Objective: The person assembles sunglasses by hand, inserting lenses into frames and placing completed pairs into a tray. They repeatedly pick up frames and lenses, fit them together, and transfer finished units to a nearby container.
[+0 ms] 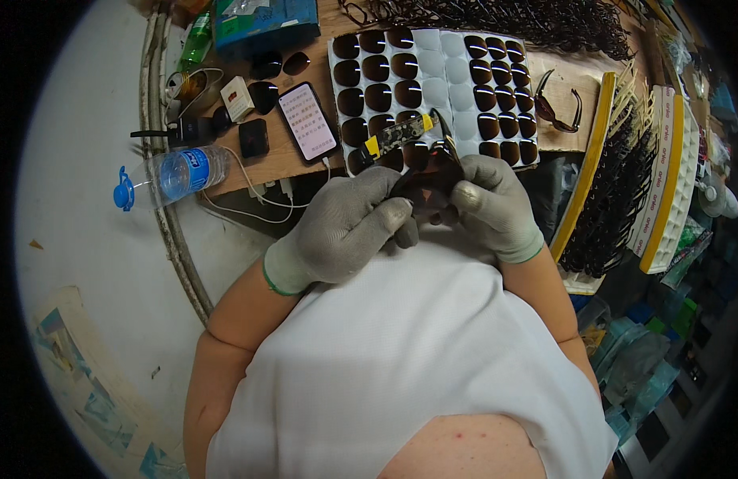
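My left hand (345,223), in a grey glove with a green-edged cuff, closes its thumb and fingers on the left side of a pair of dark sunglasses (426,190). The other side is pinched by my right hand (496,203), gloved alike. They hold the sunglasses in front of my white shirt, at the table's near edge. Fingers hide much of the frame. Just beyond lies a lens tray (433,76) with rows of brown lenses and several bare white hollows. On the tray rests a slim tool (397,137) with a patterned dark body and yellow ends.
Left of the tray are a lit phone (309,121) on a cable, loose dark lenses (265,96), and a clear bottle (185,174) on its side. Another sunglasses frame (559,105) lies to the right, beside racks of dark frames (612,184). More frames (496,24) pile up behind.
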The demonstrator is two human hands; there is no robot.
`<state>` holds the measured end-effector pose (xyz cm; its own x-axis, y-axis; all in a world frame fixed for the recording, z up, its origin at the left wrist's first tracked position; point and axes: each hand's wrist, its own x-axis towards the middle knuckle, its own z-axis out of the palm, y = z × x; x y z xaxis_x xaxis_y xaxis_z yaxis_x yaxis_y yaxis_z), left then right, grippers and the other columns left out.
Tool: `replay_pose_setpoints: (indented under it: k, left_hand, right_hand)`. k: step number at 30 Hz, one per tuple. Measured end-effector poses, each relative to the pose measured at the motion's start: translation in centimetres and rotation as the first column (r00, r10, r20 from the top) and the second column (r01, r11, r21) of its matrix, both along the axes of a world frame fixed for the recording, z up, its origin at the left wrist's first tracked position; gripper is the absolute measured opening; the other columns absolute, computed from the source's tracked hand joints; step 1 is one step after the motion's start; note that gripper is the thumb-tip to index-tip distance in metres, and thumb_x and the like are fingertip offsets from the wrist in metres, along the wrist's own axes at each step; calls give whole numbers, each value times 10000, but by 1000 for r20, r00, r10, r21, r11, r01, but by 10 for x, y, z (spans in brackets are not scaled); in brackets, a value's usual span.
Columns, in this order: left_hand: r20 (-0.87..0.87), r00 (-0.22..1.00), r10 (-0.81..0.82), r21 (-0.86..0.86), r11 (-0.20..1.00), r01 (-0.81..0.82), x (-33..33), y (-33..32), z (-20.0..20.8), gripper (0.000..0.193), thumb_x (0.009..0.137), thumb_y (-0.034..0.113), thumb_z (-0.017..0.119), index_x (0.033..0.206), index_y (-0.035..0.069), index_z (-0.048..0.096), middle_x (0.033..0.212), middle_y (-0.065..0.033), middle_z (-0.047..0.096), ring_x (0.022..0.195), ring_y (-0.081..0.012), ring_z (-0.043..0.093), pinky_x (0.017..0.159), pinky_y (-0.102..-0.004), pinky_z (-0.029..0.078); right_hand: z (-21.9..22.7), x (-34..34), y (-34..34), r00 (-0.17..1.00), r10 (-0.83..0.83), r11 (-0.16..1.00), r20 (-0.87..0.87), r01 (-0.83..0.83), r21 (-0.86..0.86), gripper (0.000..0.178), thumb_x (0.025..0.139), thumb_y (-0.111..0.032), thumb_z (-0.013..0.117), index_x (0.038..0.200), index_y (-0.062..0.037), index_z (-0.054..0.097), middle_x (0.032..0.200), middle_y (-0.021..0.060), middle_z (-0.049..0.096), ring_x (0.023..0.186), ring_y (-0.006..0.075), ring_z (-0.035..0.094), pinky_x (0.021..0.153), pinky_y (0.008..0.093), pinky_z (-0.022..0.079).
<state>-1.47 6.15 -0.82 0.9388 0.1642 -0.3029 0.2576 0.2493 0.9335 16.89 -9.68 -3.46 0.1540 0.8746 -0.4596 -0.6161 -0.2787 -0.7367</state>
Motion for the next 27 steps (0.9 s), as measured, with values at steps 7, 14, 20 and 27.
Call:
replay_pose_setpoints:
  k: [7,14,20,27]
  left_hand:
    - [30,995,98,-128,987,-93,2,-11,-3,288,1044,185,467,1156,-64,557,697,-83,678,590,-133,639,576,-288,554]
    - [52,995,88,183,978,-96,11,-18,7,279,1073,203,449,1105,-46,572,702,-67,657,578,-92,599,557,-262,507]
    - [-59,998,27,85,996,-22,17,-16,-3,259,1075,220,469,1008,-10,568,712,-65,645,613,-93,602,554,-262,488]
    - [164,983,85,369,918,-141,16,-21,27,277,1046,241,533,1013,-26,603,699,-52,650,577,-101,627,543,-254,503]
  right_hand:
    - [13,5,0,992,23,999,127,-27,33,295,922,-252,741,953,37,687,845,58,663,769,110,604,697,262,507]
    - [24,3,-3,972,60,991,227,-31,-128,243,997,-233,637,941,1,668,811,19,630,743,78,557,682,239,472]
    - [27,-1,-12,871,-6,1000,491,3,6,216,997,-183,593,1003,21,664,827,17,629,762,78,545,691,243,455]
    - [61,-2,-12,920,-18,999,391,3,40,328,914,-139,709,1159,74,660,1006,95,723,918,127,664,874,286,543]
